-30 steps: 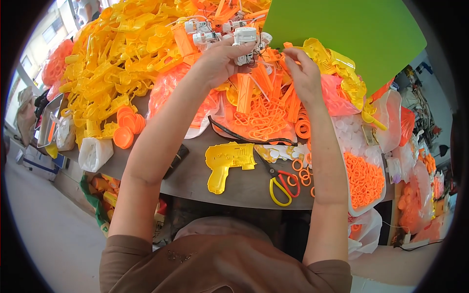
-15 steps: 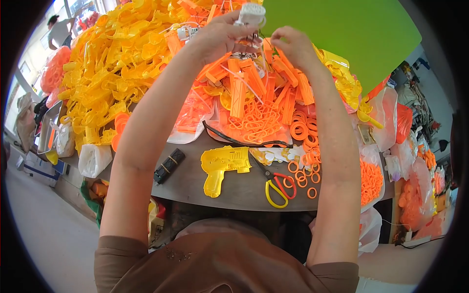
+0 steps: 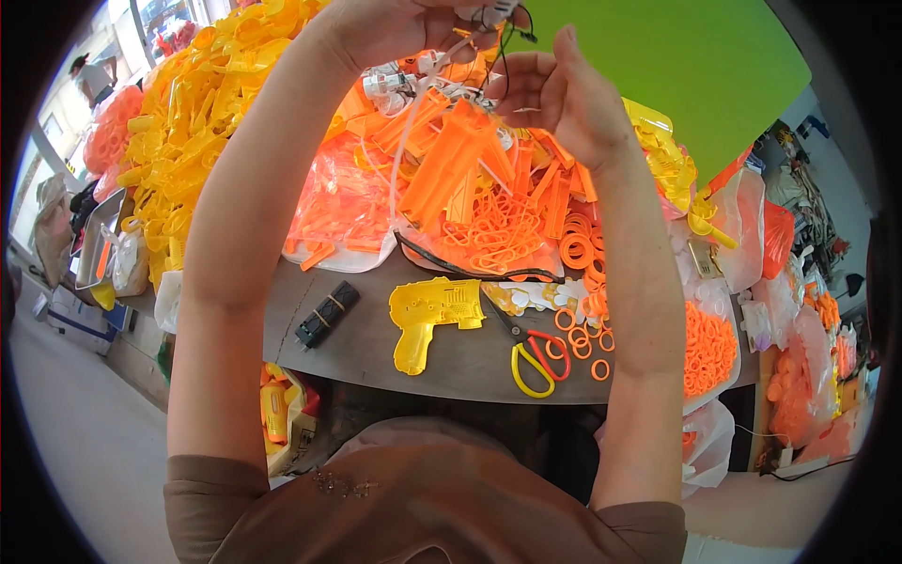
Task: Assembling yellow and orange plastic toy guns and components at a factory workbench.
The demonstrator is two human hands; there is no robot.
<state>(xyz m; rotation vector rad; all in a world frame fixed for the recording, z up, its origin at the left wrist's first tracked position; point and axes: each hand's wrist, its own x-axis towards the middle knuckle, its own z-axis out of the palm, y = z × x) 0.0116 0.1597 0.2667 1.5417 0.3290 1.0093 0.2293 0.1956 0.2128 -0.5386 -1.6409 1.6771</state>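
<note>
At the top edge, my left hand [image 3: 404,33] is closed around a white plastic part [image 3: 498,12], which is partly cut off by the picture's edge. Thin black wires [image 3: 508,42] dangle from that part, and a long white tube [image 3: 404,150] hangs down from beside my left hand. My right hand [image 3: 583,108] is just right of the wires, thumb raised and fingers loosely bent apart, with nothing plainly held. Below both hands lie orange plastic pieces [image 3: 449,160]. On the table nearest me rests a yellow toy-gun shell half [image 3: 418,324].
Red-and-yellow-handled scissors [image 3: 533,362] lie beside orange rings [image 3: 583,338]. A dark banded bundle [image 3: 327,315] is left of the shell. Yellow parts [image 3: 211,122] are heaped at left. A green panel [image 3: 695,66] stands at the back right. An orange-filled tray [image 3: 709,352] sits at right.
My left hand has moved up and slightly left with the white part, to the top edge. My right hand has turned, its fingers opening beside the wires. The white tube now hangs across the orange pieces.
</note>
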